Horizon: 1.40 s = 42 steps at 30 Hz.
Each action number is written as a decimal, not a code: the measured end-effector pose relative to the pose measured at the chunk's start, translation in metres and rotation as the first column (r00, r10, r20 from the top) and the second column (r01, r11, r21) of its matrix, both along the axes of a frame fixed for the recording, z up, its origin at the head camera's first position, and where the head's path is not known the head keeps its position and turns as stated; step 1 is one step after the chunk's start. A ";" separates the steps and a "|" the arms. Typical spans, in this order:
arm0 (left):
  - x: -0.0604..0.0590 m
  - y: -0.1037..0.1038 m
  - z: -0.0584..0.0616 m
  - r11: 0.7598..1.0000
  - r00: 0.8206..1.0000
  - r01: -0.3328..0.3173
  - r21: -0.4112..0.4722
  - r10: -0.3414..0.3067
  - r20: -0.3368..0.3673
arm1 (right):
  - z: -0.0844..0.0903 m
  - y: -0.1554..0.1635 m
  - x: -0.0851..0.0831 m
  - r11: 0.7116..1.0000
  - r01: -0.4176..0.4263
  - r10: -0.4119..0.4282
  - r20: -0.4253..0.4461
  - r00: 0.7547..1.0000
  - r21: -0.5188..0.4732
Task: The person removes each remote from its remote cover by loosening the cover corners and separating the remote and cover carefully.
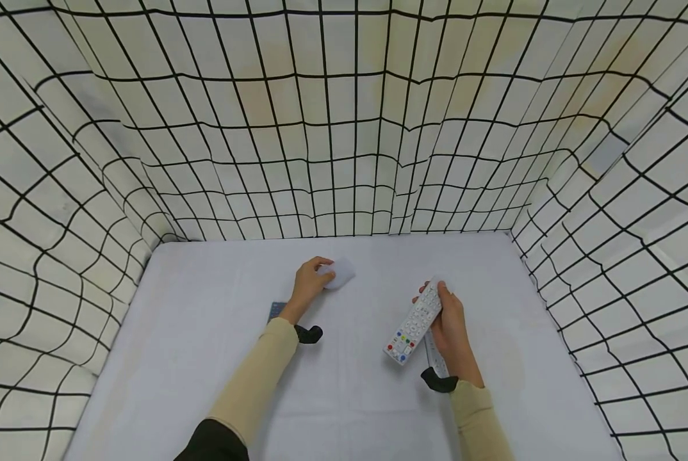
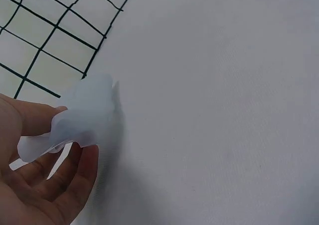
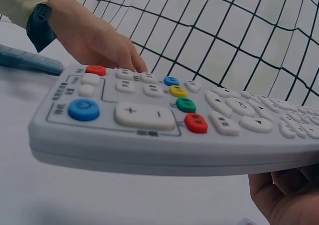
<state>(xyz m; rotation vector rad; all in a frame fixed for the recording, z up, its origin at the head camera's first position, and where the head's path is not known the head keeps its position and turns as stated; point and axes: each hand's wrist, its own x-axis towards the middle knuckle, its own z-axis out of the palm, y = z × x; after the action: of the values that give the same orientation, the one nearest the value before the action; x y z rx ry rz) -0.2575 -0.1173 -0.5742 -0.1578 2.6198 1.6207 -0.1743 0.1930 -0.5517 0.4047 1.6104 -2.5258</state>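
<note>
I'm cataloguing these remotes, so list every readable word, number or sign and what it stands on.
"OK": round button on the held white remote.
"+" and "-": its wide pale button.
Power symbol: its large blue button.
Arrowheads: the ring buttons around "OK".
Too small or blurred: its other lettering, and any markings on the blue-grey remote and lower pale remote.

Cannot read the white remote point(image 1: 414, 323) from the head view, nor follow its far end past the right wrist view's edge. Can see only parts of the second remote point(image 1: 435, 356) behind the right hand point(image 1: 453, 326) and of the dark remote point(image 1: 276, 310) behind the left wrist point(image 1: 290, 312). Cannot tell paper from cloth in the white piece point(image 2: 89, 110).
</note>
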 end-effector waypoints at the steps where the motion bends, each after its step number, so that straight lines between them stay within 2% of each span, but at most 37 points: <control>1: -0.001 0.001 -0.001 0.999 1.000 0.008 -0.034 -0.008 -0.004 | 0.000 0.000 0.000 1.000 0.000 0.000 -0.001 1.000 0.003; 7: -0.002 0.004 -0.004 0.976 0.999 0.031 -0.216 -0.037 -0.023 | 0.000 -0.001 0.001 1.000 0.002 -0.002 -0.010 1.000 0.026; 9: -0.003 0.004 -0.002 0.954 0.998 0.046 -0.296 -0.054 -0.020 | 0.000 -0.002 0.002 1.000 0.007 -0.007 -0.005 1.000 0.019; 13: -0.005 0.004 0.001 0.895 0.995 0.086 -0.437 -0.096 -0.001 | 0.001 -0.003 0.001 1.000 0.012 -0.012 -0.001 1.000 0.021; 20: -0.006 0.006 0.010 0.804 0.987 0.134 -0.579 -0.159 0.008 | 0.001 -0.006 0.001 0.999 0.008 -0.007 -0.015 1.000 0.038; 22: -0.005 0.007 0.012 0.778 0.987 0.125 -0.616 -0.162 -0.004 | 0.001 -0.007 0.001 1.000 0.003 -0.002 -0.019 1.000 0.028; 26: 0.004 0.011 0.019 0.744 0.980 0.031 -0.668 -0.153 -0.125 | 0.002 -0.010 0.001 1.000 -0.001 0.002 -0.029 1.000 0.015; 28: 0.013 0.013 0.025 0.752 0.968 -0.016 -0.659 -0.154 -0.200 | 0.001 -0.012 0.001 1.000 -0.003 0.004 -0.035 0.999 0.014; 30: 0.023 0.015 0.033 0.773 0.961 -0.024 -0.634 -0.156 -0.227 | 0.001 -0.014 0.001 1.000 -0.003 0.004 -0.038 0.999 0.018; 36: 0.056 0.021 0.051 0.856 0.959 0.010 -0.516 -0.154 -0.238 | 0.003 -0.022 0.000 1.000 0.009 -0.008 -0.039 0.999 0.029; 40: 0.078 0.025 0.054 0.914 0.961 0.052 -0.402 -0.154 -0.228 | 0.004 -0.028 0.000 0.999 0.021 -0.020 -0.044 0.999 0.033; 42: 0.089 0.027 0.053 0.938 0.969 0.089 -0.335 -0.159 -0.189 | 0.005 -0.031 0.000 0.999 0.034 -0.033 -0.046 0.998 0.027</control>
<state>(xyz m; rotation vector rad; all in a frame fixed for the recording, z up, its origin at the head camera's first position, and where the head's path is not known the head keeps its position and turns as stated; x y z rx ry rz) -0.1688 -0.0906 -0.5215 0.1787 2.9735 1.2175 -0.1745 0.1621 -0.5467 0.3824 1.6705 -2.5579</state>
